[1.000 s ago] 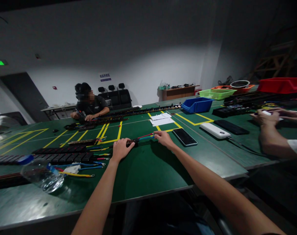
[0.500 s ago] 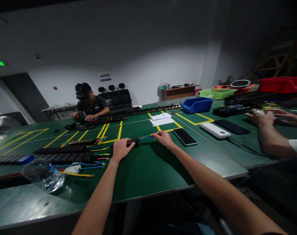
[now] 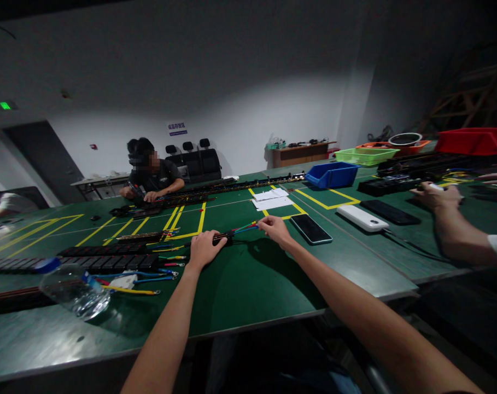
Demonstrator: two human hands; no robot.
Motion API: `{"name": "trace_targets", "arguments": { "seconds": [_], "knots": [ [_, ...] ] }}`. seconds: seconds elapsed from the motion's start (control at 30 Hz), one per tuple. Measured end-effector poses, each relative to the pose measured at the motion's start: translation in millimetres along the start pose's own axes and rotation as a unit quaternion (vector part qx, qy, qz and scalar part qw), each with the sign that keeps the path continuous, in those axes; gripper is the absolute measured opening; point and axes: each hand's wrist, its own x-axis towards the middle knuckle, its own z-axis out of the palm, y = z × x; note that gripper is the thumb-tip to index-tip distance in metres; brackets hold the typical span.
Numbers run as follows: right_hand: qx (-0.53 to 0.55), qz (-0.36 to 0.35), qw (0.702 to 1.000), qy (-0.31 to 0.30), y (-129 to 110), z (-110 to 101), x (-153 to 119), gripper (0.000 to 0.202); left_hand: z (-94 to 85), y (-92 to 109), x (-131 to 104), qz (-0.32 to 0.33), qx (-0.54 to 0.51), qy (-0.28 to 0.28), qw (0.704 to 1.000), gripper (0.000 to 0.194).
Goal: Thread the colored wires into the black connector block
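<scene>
My left hand [image 3: 206, 249] is closed over the end of a narrow black strip [image 3: 228, 235] with copper-coloured bars, which lies on the green table. Thin coloured wires [image 3: 244, 227], green, blue and red among them, run out of that end to the right. At their tips my right hand [image 3: 276, 230] is closed in a pinch; the exact contact is too small to make out. More black strips [image 3: 112, 264] lie left of my left hand, with yellow, blue and red leads [image 3: 153, 276] ending in metal ring lugs.
A tilted water bottle [image 3: 74, 290] lies at the left front. Right of my right hand are a phone [image 3: 311, 228], a white power bank [image 3: 362, 218] with a cable and a dark phone [image 3: 390, 212]. Papers [image 3: 272, 200] and a blue bin [image 3: 331, 175] sit behind. A co-worker's hand [image 3: 439, 195] works at right.
The wire tips by my right hand look more bunched, with red now showing. My left hand stays on the strip. At right, the co-worker's two hands have moved apart.
</scene>
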Motion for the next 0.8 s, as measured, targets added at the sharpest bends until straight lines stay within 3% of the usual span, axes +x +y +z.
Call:
{"name": "trace_targets", "arguments": {
  "seconds": [0.2, 0.33, 0.53, 0.7, 0.8],
  "knots": [
    [-0.030, -0.049, 0.998, 0.000, 4, 0, 0, 0.030, -1.8, 2, 0, -0.005, -0.003, -0.008, 1.000, 0.055],
    [-0.065, -0.034, 0.997, -0.008, 3, -1, 0, 0.039, -2.3, 2, 0, -0.001, -0.002, -0.007, 1.000, 0.054],
    [-0.120, 0.019, 0.992, -0.029, 5, 0, 1, 0.031, -1.8, 2, 0, -0.003, 0.019, -0.001, 1.000, 0.054],
    [-0.114, 0.050, 0.992, -0.026, 10, 1, 1, 0.038, -0.6, 1, 0, -0.002, 0.012, -0.002, 1.000, 0.054],
    [-0.115, 0.048, 0.992, -0.029, 12, 1, 2, 0.032, -0.3, 1, 0, -0.004, 0.009, -0.002, 1.000, 0.054]
  ]
}}
